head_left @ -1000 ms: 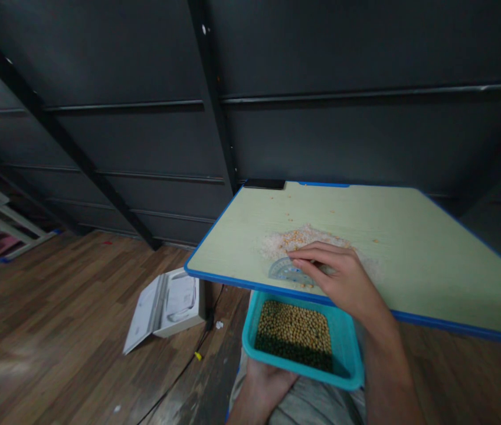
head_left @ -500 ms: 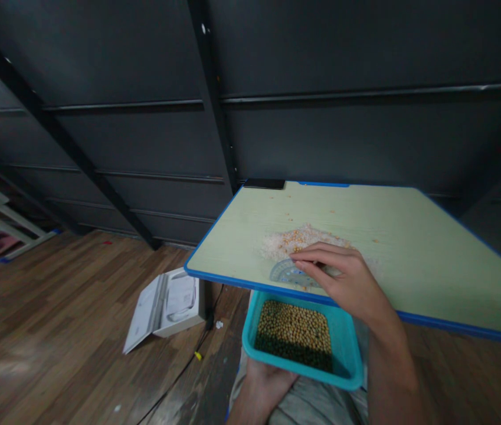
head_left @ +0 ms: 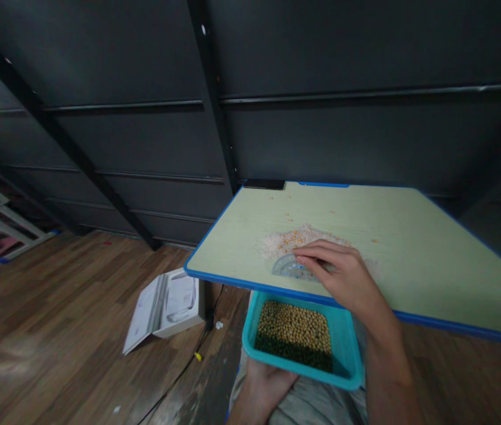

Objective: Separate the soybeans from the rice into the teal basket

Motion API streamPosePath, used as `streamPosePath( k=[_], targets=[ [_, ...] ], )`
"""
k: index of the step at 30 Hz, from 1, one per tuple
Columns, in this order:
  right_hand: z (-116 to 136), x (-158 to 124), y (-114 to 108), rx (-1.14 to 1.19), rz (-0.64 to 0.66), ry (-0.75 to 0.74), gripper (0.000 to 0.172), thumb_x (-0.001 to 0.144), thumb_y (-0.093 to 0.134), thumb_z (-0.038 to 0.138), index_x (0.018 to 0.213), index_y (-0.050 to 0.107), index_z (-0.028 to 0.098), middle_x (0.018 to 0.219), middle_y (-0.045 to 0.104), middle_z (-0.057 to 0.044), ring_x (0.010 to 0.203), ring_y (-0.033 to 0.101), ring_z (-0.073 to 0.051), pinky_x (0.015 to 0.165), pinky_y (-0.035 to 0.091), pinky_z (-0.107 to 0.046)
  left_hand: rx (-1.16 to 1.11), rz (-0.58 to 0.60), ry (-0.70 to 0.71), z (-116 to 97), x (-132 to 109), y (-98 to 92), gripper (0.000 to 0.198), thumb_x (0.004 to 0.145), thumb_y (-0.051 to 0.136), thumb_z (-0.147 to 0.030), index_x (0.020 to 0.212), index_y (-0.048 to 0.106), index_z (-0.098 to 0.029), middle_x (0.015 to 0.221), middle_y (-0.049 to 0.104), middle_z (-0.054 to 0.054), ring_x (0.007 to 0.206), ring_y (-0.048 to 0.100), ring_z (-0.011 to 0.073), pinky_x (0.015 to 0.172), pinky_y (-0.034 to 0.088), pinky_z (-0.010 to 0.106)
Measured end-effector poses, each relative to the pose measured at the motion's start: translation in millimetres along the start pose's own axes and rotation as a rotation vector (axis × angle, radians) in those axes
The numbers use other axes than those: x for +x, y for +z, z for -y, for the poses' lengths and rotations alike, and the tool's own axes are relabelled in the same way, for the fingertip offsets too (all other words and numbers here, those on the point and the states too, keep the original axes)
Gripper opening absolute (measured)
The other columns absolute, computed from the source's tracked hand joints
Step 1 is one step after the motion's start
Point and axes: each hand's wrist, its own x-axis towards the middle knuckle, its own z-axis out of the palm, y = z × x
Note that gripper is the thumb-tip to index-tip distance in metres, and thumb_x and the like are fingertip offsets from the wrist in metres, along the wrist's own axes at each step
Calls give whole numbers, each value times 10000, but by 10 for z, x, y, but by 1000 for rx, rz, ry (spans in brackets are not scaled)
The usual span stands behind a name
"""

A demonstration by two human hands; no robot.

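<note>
In the head view, I see the person's right hand (head_left: 345,274) over the near edge of a pale green table (head_left: 418,248) with a blue rim. Its thumb and forefinger are pressed together, pinching the upper edge of a clear protractor (head_left: 283,267); the other fingers fold in behind, partly hidden. The protractor is just in front of a low, spread heap of white grains (head_left: 272,243), with yellow kernels (head_left: 292,237) mixed through it and a few more lying apart toward the table's far side. Below the near edge I see a turquoise tray (head_left: 250,348), its far rim close against the table in this view. Round tan beans (head_left: 294,324) fill much of it, looking darker toward the near side. The left hand (head_left: 268,383) is under the tray's near side, palm up; its fingertips are hidden, so I can't tell how they are set. A flat black object (head_left: 264,184) lies at the table's far left corner, near the dark panelled wall (head_left: 365,47). Left of the table, an open white box (head_left: 179,326) sits on the wooden floor (head_left: 77,295), beside a black cable (head_left: 179,378).
</note>
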Motion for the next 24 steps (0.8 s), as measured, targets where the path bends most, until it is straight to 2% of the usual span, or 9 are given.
streamPosePath(
  k=[6, 10, 17, 24],
  targets=[
    [-12, 1, -11, -18, -118, -10, 192, 898, 602, 171, 996, 733, 271, 1003, 740, -5, 937, 671, -180, 878, 508, -368, 57, -62, 33, 5, -23, -30, 426, 727, 654, -232, 1144, 642, -320, 1128, 755, 24, 1247, 550, 296, 1114, 361, 508],
    [16, 17, -12, -18, -194, -23, 196, 902, 597, 164, 1003, 732, 265, 1028, 737, -14, 953, 668, -178, 885, 503, -364, 83, -80, 44, 8, -21, -89, 453, 714, 678, -269, 1160, 635, -332, 1173, 735, 23, 1272, 524, 334, 1118, 346, 556],
    [-35, 23, 24, -11, -161, -6, 195, 891, 610, 150, 992, 740, 255, 1007, 744, -2, 939, 673, -161, 877, 504, -335, 242, -101, 143, 29, -25, -174, 663, 545, 822, -216, 1169, 627, -323, 1173, 736, 11, 1279, 530, 313, 1157, 326, 481],
    [-26, 35, 24, 26, -118, -11, 183, 886, 623, 162, 990, 742, 255, 1005, 750, 4, 944, 674, -161, 892, 500, -328, 533, -134, 194, 37, -14, -86, 754, 408, 906, -274, 1117, 655, -312, 1158, 743, 26, 1230, 574, 328, 1127, 389, 518]
  ],
)
